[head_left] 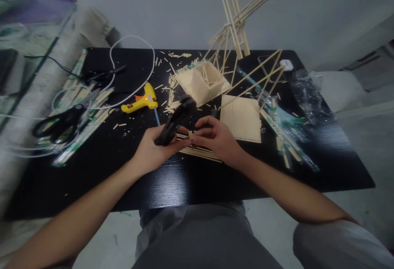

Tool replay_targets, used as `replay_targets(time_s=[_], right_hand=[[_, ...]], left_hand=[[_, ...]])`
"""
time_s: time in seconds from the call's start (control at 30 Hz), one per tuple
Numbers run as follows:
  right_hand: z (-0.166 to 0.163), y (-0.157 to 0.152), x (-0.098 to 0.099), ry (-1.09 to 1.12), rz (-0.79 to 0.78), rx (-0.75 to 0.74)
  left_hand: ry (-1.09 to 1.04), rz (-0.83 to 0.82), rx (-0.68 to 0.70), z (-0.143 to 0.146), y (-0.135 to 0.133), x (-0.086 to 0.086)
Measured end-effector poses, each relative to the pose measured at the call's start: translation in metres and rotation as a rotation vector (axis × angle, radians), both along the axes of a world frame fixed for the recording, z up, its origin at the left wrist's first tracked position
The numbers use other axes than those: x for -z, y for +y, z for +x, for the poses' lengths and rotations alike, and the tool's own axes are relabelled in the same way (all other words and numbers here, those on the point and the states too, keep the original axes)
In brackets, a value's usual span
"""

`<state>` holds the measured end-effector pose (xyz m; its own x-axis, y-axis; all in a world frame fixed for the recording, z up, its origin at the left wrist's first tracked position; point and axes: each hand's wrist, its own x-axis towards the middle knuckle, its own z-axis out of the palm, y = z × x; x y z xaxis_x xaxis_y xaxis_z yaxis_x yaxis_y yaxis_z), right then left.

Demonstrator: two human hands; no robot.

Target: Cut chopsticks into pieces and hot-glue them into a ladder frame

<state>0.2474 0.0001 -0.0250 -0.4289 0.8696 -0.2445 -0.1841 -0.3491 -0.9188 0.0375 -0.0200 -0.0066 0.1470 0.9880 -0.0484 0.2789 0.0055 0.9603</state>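
My left hand is closed around a black hand tool whose kind I cannot make out; it tilts up and away to the right. A small piece of wood stick stands between the fingertips of both hands. My right hand pinches at it with thumb and forefinger, the other fingers curled. Just beneath the hands, several thin wooden sticks lie side by side on the black table. A square wooden board lies right of my right hand.
A yellow glue gun and black-handled scissors lie to the left, among white cable and stick bundles. Behind stands a wooden windmill model amid scraps. Wrapped sticks and clear plastic lie right.
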Motion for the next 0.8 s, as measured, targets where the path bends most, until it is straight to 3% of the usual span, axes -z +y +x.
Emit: replay_targets(time_s=[0.8], right_hand=[[-0.0005,-0.0031,0.0025,-0.140,0.174,0.010]], left_hand=[[0.087,-0.020,0.047,-0.0023,0.0026,0.0059]])
